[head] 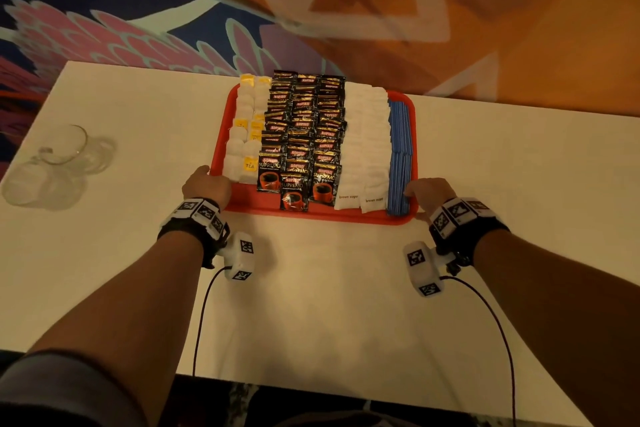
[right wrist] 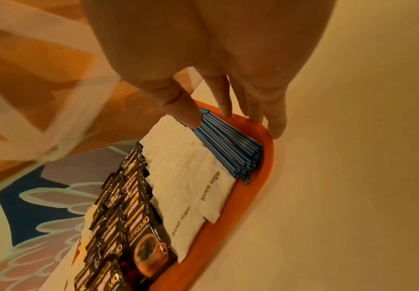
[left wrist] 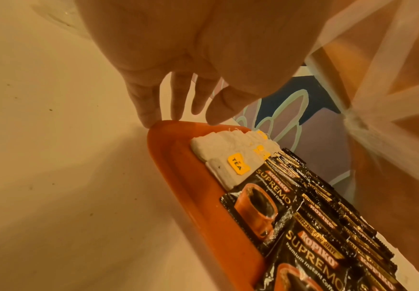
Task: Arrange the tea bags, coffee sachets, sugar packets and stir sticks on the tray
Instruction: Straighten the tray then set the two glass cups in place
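Bare table lies open at my six o'clock. The packed tray blocks twelve; what look like upturned glasses crowd my nine to ten o'clock.

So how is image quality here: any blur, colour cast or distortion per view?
Head: warm cast, carpet smeared, tray sharp, table edges bowed. Left wrist: left hand soft, tea bags crisp. Right wrist: orange cast, right hand and background blurred.

The right hand touches the orange tray's rim, thumb on the blue stir sticks (beside sugar packets).
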### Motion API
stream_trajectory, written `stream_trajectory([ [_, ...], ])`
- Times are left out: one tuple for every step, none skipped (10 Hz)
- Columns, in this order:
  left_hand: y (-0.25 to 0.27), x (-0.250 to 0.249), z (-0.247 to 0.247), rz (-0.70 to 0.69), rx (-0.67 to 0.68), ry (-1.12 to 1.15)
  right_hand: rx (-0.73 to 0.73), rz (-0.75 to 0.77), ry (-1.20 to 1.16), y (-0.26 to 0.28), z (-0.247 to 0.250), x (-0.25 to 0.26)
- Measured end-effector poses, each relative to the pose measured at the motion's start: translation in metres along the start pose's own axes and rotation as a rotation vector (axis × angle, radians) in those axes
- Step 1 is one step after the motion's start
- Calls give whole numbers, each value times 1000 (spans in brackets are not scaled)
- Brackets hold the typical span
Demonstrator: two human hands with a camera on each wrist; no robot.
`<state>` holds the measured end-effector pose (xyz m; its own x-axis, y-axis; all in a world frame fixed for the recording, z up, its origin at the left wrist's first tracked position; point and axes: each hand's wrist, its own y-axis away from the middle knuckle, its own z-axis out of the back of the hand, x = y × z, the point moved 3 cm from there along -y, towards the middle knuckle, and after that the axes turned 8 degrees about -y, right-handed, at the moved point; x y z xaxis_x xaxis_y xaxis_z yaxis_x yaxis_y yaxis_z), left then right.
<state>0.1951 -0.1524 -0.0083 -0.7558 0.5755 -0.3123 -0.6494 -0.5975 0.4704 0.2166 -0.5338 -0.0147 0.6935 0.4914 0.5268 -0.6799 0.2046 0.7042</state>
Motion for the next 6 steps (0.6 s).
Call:
stream_trajectory([
  [-1,-2,0,1,4,16,-14,1,61,-4,1,0],
  [-3,-3,0,-1,7,36,-39,14,-36,3,6,6],
  [-4,-2,0,2,9,49,-67,62,-63,6,7,9],
  [-6,-1,-1,2,8,55,-11,22,-63,3,3,13],
  [-8,0,-2,4,3,57,36,-42,-100,-11,-1,6],
  [-9,1,-4,0,-7,61,66,63,2,-15,0,7],
])
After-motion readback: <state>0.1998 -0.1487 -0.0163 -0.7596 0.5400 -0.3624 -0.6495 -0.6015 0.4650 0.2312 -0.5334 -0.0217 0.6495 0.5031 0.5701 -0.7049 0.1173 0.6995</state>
